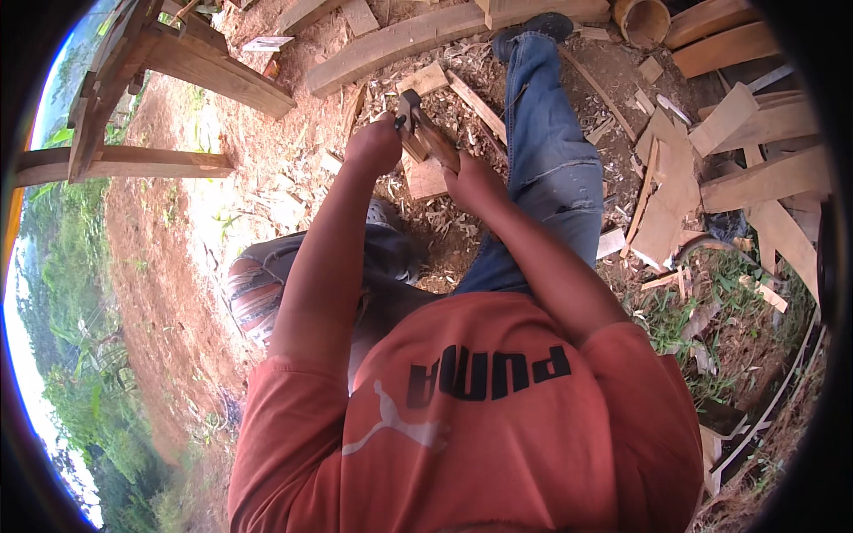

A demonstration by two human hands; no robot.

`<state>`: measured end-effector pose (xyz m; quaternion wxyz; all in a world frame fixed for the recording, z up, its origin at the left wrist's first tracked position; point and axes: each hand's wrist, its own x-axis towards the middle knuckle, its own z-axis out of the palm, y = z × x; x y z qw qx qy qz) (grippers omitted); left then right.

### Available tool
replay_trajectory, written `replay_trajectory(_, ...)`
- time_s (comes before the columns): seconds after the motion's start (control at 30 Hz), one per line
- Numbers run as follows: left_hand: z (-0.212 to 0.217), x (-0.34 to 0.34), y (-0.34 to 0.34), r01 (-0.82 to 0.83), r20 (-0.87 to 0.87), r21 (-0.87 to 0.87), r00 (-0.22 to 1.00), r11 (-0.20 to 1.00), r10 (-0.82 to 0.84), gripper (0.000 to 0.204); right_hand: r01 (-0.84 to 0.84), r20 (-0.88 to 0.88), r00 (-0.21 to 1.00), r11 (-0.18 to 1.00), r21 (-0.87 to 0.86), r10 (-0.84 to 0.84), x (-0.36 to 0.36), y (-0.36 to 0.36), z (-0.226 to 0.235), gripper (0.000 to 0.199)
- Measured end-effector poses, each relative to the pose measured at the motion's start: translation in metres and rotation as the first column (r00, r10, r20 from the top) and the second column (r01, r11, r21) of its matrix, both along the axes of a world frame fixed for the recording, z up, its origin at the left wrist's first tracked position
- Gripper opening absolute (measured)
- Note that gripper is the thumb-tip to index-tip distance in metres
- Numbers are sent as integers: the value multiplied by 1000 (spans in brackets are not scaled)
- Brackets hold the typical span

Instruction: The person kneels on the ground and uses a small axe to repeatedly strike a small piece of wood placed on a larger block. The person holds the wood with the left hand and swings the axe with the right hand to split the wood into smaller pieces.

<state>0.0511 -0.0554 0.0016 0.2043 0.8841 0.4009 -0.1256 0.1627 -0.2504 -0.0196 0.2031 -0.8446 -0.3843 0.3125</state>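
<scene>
My left hand (373, 145) is closed around the upper end of a wooden-handled tool (425, 133) with a dark metal head. My right hand (475, 182) grips the lower part of the same wooden handle. Both arms reach forward from my orange shirt over my lap. Just beneath the tool lies a small flat wooden board (425, 178) on a ground covered in wood chips. My right leg in blue jeans (551, 151) stretches out to the right of the hands.
Long timber beams (400, 40) lie at the top, and a wooden frame (133, 71) stands at the upper left. Cut planks and offcuts (755, 178) are piled at the right. A striped cloth (253, 298) lies at my left. Bare red earth spreads leftward.
</scene>
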Motion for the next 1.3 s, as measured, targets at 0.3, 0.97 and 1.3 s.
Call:
replay_trajectory(0.3,-9,-11,6,-62,-35,13,997,998,63,31,4,-87,996,1000,12,-3,3,3,18,42)
replay_trajectory(0.97,-20,-10,13,-53,26,45,998,998,52,33,-56,-47,998,980,-193,48,6,12,-3,48)
replay_trajectory(1.3,-17,-13,11,-97,16,35,995,995,97,32,57,-68,997,988,146,-48,1,10,18,48)
